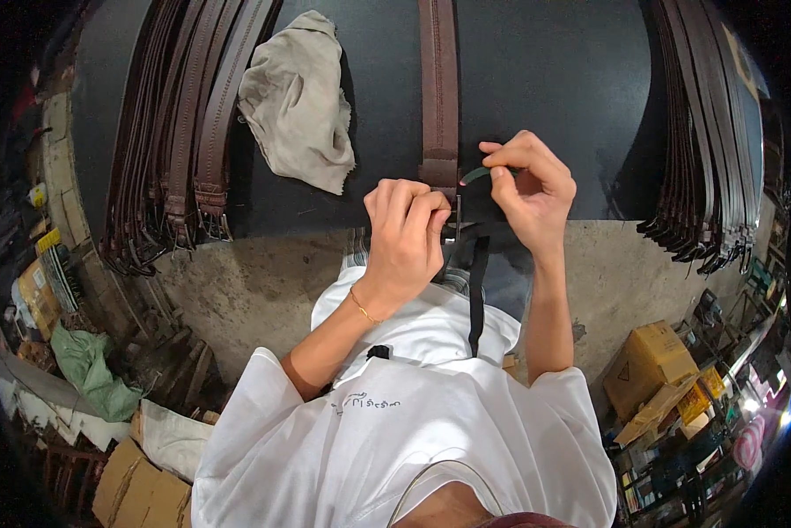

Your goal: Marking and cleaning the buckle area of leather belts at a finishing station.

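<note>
A brown stitched leather belt [437, 88] lies lengthwise down the middle of a black table [554, 79], its buckle end at the near edge. My left hand [406, 233] is closed around that buckle end. My right hand [532, 185] pinches a small thin dark green tool [476, 174] between thumb and fingers, its tip next to the belt's right edge. A black strap [478, 290] hangs down from the table edge between my forearms.
A row of brown belts [180, 123] hangs over the table's left part, and a darker row [708, 132] over its right part. A crumpled beige cloth [298, 101] lies left of the middle belt. Cardboard boxes [655, 370] and clutter stand on the floor at both sides.
</note>
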Tool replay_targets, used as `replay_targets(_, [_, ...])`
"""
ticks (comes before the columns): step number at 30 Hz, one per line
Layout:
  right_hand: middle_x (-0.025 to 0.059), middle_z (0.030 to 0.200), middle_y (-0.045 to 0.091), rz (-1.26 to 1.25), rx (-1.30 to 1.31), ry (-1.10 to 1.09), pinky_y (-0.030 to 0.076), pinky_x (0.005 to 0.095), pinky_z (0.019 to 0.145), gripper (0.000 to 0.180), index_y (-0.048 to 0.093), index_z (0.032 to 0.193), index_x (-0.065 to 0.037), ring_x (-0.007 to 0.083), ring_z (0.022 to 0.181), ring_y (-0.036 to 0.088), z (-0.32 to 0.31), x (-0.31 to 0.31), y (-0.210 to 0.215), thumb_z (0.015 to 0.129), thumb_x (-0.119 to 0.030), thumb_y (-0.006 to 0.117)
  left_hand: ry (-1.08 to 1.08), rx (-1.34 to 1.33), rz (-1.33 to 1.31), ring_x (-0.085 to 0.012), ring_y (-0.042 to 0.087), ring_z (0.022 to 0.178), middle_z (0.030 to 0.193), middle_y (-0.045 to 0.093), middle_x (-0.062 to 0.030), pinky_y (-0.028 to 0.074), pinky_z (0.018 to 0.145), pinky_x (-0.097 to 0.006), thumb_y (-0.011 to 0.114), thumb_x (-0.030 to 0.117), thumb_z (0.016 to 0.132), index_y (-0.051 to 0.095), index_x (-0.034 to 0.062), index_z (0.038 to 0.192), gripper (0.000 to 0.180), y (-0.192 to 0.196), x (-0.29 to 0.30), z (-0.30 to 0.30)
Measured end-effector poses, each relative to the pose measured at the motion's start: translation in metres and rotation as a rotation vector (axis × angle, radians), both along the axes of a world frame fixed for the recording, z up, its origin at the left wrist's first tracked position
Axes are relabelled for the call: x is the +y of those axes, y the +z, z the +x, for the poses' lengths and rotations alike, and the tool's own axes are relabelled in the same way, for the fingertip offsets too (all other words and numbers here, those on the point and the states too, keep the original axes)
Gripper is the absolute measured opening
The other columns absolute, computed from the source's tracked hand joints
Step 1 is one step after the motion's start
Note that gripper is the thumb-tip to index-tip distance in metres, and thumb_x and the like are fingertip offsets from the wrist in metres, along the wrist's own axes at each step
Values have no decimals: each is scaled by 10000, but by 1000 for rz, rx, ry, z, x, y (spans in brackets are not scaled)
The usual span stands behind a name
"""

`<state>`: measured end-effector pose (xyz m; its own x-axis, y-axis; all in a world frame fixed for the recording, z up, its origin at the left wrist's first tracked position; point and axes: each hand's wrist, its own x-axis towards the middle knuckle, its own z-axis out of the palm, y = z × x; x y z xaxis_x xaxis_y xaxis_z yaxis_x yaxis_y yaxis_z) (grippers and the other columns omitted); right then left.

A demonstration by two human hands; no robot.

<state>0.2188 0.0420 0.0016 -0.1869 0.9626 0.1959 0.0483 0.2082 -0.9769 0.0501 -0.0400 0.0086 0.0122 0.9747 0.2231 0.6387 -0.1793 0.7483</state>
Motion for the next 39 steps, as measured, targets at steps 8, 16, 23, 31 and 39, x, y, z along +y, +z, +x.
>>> replay_targets(8, [96,807,653,103,-165,58,564,311,786,126,693,851,41,218,843,696,-2,-2,1,737,83,658,2,20,25,-286,500,876,910,544,-90,358,818,-403,646,18,847,600,36,901,73,1,1,3])
replay_targets(16, [73,853,653,31,-99,31,508,251,687,115,698,885,41,141,788,647,-3,-2,5,783,80,660,-23,11,35,-302,513,879,929,535,-102,371,829,-428,652,-2,825,584,31,913,115,1,-2,-2])
replay_targets(23, [31,969,669,-101,75,-102,433,187,688,159,729,1063,19,72,803,577,4,-5,-1,912,12,679,222,94,175,-332,532,934,981,554,-151,438,851,-399,645,-15,870,563,-2,950,115,13,14,-40])
replay_targets(31, [158,975,714,-392,363,-331,584,316,808,208,632,1125,38,212,837,711,69,-47,21,991,-121,621,137,82,-112,-334,614,985,1109,607,-145,492,844,-412,778,144,804,656,-15,999,280,17,53,-99])
replay_targets(39, [155,956,697,-455,418,-473,569,323,752,186,561,1051,-15,203,790,694,123,-99,30,1012,-192,599,-204,292,81,-340,654,735,843,633,-110,526,665,-415,762,260,823,607,61,913,268,5,77,-15])
